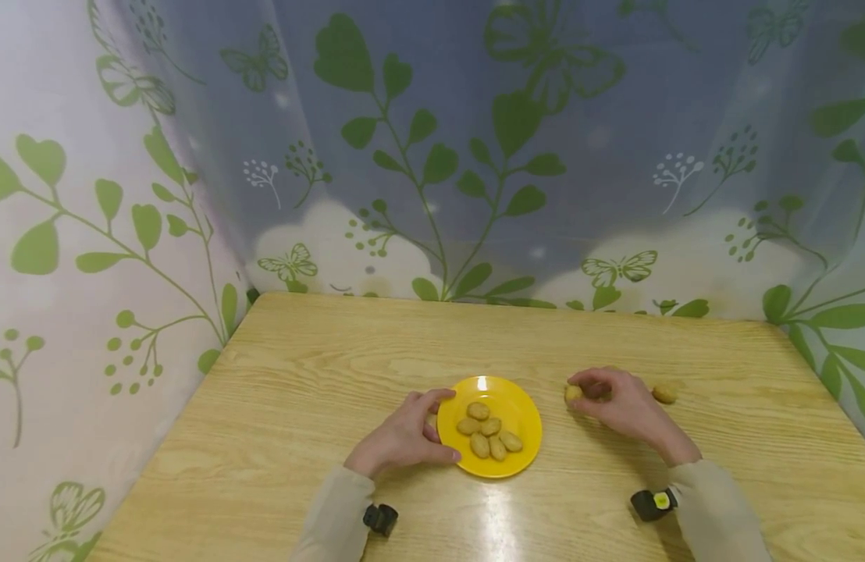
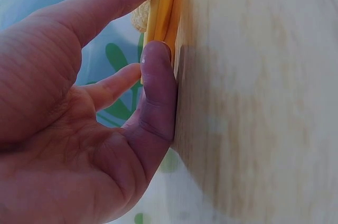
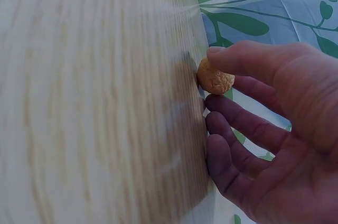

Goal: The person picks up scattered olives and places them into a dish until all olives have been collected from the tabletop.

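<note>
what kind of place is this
Probably a curtained-off indoor corner set up for filming table work: a wood-grain table, leaf-and-butterfly fabric hung close behind and beside it, and small black devices worn at both wrists.

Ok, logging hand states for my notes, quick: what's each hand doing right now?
Left hand: holding the plate by its edge.
Right hand: holding a tan lump, pinched between thumb and fingers.
</note>
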`<state>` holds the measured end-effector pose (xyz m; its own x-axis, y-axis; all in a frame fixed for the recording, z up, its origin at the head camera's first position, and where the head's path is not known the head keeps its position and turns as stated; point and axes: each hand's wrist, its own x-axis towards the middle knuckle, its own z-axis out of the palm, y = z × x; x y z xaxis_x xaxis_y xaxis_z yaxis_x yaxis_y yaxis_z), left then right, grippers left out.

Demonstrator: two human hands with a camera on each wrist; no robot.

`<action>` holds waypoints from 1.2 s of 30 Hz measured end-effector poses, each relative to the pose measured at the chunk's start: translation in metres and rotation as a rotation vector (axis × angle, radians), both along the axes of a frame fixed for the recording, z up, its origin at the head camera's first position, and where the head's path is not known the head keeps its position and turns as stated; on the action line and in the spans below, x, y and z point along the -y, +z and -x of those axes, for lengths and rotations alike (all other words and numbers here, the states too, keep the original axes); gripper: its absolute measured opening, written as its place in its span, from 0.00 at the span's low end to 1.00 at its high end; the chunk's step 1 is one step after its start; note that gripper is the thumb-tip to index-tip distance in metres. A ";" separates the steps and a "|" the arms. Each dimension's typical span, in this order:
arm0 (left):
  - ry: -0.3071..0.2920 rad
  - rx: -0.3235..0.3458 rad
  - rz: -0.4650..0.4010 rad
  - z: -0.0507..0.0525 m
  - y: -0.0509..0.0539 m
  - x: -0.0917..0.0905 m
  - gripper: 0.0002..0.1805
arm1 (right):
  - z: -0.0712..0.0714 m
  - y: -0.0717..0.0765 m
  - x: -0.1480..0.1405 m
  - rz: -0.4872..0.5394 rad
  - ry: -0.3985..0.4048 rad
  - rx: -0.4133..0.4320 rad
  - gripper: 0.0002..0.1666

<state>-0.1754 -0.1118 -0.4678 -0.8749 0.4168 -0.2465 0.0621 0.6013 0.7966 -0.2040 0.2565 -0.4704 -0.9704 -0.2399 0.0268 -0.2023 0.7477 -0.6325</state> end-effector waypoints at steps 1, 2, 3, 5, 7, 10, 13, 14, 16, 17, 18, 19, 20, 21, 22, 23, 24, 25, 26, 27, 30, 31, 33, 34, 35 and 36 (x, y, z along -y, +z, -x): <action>0.000 0.000 0.002 0.000 0.000 0.000 0.49 | 0.000 0.000 0.000 -0.002 0.000 -0.004 0.19; 0.000 0.001 0.002 0.000 0.000 0.000 0.49 | 0.000 -0.001 0.000 -0.003 -0.001 -0.007 0.19; 0.001 0.002 0.001 0.000 0.000 0.000 0.49 | 0.000 -0.001 0.000 -0.003 -0.001 -0.010 0.19; 0.000 0.001 0.001 0.000 0.001 0.000 0.49 | -0.001 -0.001 0.000 -0.003 -0.002 -0.015 0.19; -0.001 -0.001 0.001 0.000 0.001 0.000 0.49 | -0.001 -0.001 0.001 0.000 -0.004 -0.017 0.19; -0.002 -0.002 -0.002 -0.001 0.002 -0.001 0.49 | -0.002 0.000 0.001 0.012 -0.012 -0.016 0.19; -0.002 -0.003 0.000 -0.001 0.002 -0.001 0.49 | -0.003 0.000 0.001 0.026 -0.021 -0.014 0.19; -0.002 -0.004 0.001 -0.001 0.003 -0.001 0.49 | -0.004 0.001 0.001 0.031 -0.023 -0.014 0.19; -0.002 -0.007 0.004 -0.001 0.002 -0.001 0.49 | -0.004 0.001 0.001 0.041 -0.026 -0.014 0.19; -0.001 -0.007 0.006 -0.001 0.002 -0.001 0.49 | -0.005 0.001 0.001 0.046 -0.027 -0.015 0.19; -0.001 -0.007 0.007 -0.001 0.002 -0.001 0.49 | -0.005 0.001 0.002 0.048 -0.028 -0.017 0.19; -0.001 -0.007 0.007 -0.001 0.002 -0.001 0.49 | -0.005 0.001 0.002 0.048 -0.027 -0.021 0.19; -0.001 -0.007 0.007 -0.001 0.002 -0.001 0.49 | -0.005 0.001 0.002 0.053 -0.026 -0.024 0.19; -0.001 -0.006 0.007 -0.001 0.002 -0.001 0.49 | -0.005 0.001 0.002 0.056 -0.023 -0.027 0.19; -0.002 -0.007 0.005 -0.001 0.002 -0.001 0.49 | -0.006 0.001 0.002 0.059 -0.019 -0.031 0.19; -0.001 -0.006 0.004 -0.001 0.002 -0.001 0.49 | -0.006 0.001 0.002 0.062 -0.015 -0.036 0.19; 0.000 -0.005 0.004 -0.001 0.002 -0.001 0.49 | -0.006 0.001 0.003 0.067 -0.011 -0.039 0.19; 0.001 -0.003 0.004 -0.001 0.002 -0.001 0.49 | -0.007 0.001 0.003 0.077 -0.008 -0.040 0.19; 0.001 -0.003 0.004 0.000 0.002 -0.001 0.49 | -0.007 0.001 0.004 0.089 -0.004 -0.039 0.19; 0.000 -0.003 0.004 0.000 0.001 -0.001 0.49 | -0.008 0.001 0.005 0.094 -0.001 -0.040 0.19; 0.000 0.000 0.005 0.000 0.000 -0.002 0.49 | -0.008 0.001 0.007 0.118 0.004 -0.041 0.19; 0.000 -0.001 0.006 0.000 0.000 -0.002 0.49 | -0.008 0.001 0.008 0.124 0.007 -0.042 0.19; 0.001 0.000 0.005 0.000 0.001 -0.002 0.49 | -0.008 0.002 0.010 0.129 0.018 -0.050 0.19; 0.003 0.001 0.007 0.000 0.001 -0.002 0.49 | -0.008 0.002 0.012 0.133 0.021 -0.052 0.19; 0.004 0.001 0.008 -0.001 0.002 -0.001 0.49 | -0.008 0.003 0.013 0.133 0.025 -0.052 0.19; 0.005 0.002 0.007 -0.001 0.002 -0.001 0.49 | -0.008 0.003 0.014 0.137 0.030 -0.053 0.19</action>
